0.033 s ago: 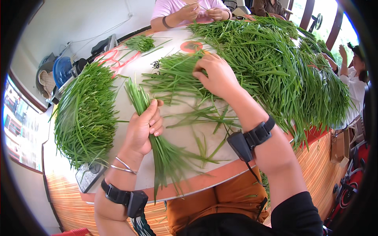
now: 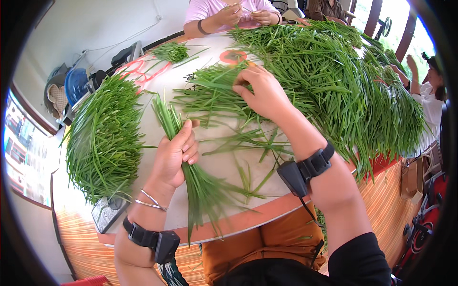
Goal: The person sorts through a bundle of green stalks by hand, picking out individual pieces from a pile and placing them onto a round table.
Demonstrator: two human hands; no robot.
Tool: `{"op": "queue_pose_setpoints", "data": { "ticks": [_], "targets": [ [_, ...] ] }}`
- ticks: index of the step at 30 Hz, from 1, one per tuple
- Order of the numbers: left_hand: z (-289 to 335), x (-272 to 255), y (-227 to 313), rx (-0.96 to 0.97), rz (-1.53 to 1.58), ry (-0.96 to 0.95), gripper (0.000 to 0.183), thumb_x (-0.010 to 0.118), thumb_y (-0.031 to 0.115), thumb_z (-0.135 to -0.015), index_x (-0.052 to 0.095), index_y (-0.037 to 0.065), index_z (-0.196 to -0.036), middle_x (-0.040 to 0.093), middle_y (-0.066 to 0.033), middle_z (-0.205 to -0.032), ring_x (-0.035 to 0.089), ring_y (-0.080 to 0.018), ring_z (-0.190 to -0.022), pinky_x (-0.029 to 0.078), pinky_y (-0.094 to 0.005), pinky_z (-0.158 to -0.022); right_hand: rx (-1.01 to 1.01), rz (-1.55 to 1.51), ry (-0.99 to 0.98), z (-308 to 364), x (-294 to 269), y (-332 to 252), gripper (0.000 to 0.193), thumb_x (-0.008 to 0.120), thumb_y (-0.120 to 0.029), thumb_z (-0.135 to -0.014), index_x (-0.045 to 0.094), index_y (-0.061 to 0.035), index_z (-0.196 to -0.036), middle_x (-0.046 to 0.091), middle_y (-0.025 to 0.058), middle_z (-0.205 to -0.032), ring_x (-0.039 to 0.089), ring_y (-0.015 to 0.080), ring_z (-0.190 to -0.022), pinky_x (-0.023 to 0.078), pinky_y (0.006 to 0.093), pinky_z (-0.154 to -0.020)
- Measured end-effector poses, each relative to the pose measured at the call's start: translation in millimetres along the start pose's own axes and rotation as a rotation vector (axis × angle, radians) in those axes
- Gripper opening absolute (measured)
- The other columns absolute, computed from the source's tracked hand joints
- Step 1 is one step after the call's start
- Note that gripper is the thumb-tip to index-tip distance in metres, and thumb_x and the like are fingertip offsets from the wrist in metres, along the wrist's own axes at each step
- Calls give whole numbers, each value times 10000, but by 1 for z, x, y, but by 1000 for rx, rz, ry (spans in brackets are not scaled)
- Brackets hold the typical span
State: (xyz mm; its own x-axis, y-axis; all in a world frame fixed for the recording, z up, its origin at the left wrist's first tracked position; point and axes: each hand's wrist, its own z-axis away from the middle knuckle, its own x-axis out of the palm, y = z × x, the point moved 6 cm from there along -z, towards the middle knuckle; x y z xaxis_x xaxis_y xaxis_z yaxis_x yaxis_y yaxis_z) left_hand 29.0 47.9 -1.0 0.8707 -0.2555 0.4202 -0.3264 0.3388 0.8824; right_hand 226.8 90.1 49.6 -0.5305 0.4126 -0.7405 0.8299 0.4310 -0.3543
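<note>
My left hand is wrapped round an upright bunch of long green chives. The cut ends stick up above my thumb, and the loose leaves fan down over the table's front edge. Above the middle of the table my right hand reaches over a loose layer of chives. Its fingers are bent and pinched down on these leaves; the fingertips are partly hidden. A neat stack of chives lies to the left, beyond my left hand. To the right of my right hand spreads a large heap of chives.
The white table has an orange rim. Pink ties and a small chive bunch lie at the far left. A phone-like flat object sits at the near left corner. Across the table a person in pink handles a thin strand.
</note>
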Motion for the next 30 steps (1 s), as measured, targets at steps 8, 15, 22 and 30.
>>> {"op": "queue_pose_setpoints", "data": {
  "ticks": [8,15,22,30],
  "targets": [
    [-1,-12,11,266,61,162,345,525,357,-915,520,33,-1034,341,59,-615,336,-50,-527,328,-221,-515,-106,-515,-545,18,25,-58,153,587,-115,-807,613,4,-899,607,112,-729,554,179,-619,452,304,-610],
    [-7,-8,16,307,371,-143,315,416,365,-958,422,115,-767,366,15,-611,398,-108,-545,445,-276,-707,196,-66,-234,3,-5,27,182,609,-156,-771,644,-4,-865,637,130,-723,609,241,-647,478,336,-635],
    [0,4,1,14,96,-186,229,447,323,-952,474,115,-860,283,68,-540,260,-27,-406,256,-174,-381,175,-44,-249,3,-8,27,189,672,-249,-724,683,-85,-816,653,113,-779,618,292,-761,483,394,-682],
    [-1,0,-1,1,83,-117,184,471,275,-947,495,97,-905,298,72,-547,267,-24,-408,258,-173,-389,125,-8,-167,1,-7,28,131,637,-160,-721,673,-64,-803,650,118,-790,617,290,-794,483,378,-706]
  ]
}}
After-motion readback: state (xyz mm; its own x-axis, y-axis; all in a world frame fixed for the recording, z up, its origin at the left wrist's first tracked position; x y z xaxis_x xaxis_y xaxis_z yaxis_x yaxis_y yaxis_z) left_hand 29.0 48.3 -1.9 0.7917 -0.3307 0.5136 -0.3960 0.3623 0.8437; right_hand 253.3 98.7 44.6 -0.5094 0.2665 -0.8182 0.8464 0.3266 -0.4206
